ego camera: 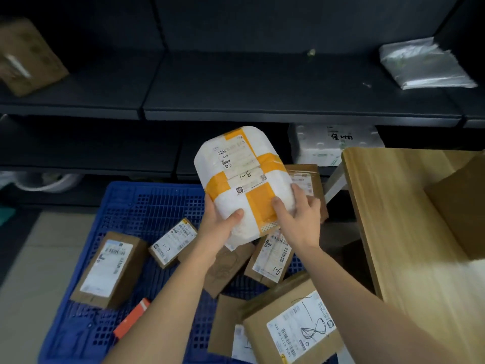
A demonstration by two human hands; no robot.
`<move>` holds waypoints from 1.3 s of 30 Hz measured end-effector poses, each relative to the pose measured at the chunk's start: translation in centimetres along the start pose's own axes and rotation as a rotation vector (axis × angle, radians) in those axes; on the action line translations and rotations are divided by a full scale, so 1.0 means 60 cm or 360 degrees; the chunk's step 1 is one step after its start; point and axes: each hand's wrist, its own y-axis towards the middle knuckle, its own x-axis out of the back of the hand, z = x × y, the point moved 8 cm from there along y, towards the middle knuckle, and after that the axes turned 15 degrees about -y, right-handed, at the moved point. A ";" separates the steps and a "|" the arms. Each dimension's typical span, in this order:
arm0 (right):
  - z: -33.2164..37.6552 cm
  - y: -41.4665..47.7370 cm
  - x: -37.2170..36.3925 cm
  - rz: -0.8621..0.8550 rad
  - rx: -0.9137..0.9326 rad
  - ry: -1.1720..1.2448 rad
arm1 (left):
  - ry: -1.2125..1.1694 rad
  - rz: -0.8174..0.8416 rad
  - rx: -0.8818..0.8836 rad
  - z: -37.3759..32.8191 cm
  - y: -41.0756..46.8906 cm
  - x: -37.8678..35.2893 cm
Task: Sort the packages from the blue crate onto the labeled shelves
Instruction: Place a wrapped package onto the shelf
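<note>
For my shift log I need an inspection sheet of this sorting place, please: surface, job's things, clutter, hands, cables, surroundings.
Surface: dark shelves, mostly bare.
Job's things: white parcel with orange tape, marked 1-8, held above the blue crate; cardboard boxes marked 1-7 and 1-6 lie in the crate.
Clutter: orange carton in the crate.
Hands: left hand and right hand grip the parcel.
Cables: nothing seen.
Surroundings: brown box and grey bag on the shelf; wooden table at right.

The taped parcel (244,179) is sitting above the crate (126,206), boxes lying in it; shelves (262,111) are running along the far side, the wooden table (409,232) standing right.
</note>
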 end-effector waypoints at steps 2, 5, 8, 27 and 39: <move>0.037 -0.037 -0.008 -0.0005 0.0082 0.0094 | -0.0040 -0.0019 -0.0070 -0.026 -0.034 0.038; 0.101 -0.096 -0.024 -0.0006 0.0231 0.0136 | -0.0094 -0.0049 -0.0202 -0.068 -0.096 0.101; 0.168 -0.163 -0.044 0.0010 0.0374 0.0140 | -0.0143 -0.0145 -0.0303 -0.105 -0.164 0.180; 0.602 -0.774 -0.244 0.0515 0.1155 0.0485 | -0.0050 -0.1046 -0.0882 -0.255 -0.735 0.786; 0.795 -1.103 -0.428 0.0965 0.1632 0.0425 | -0.0211 -0.1577 -0.1132 -0.245 -1.013 1.058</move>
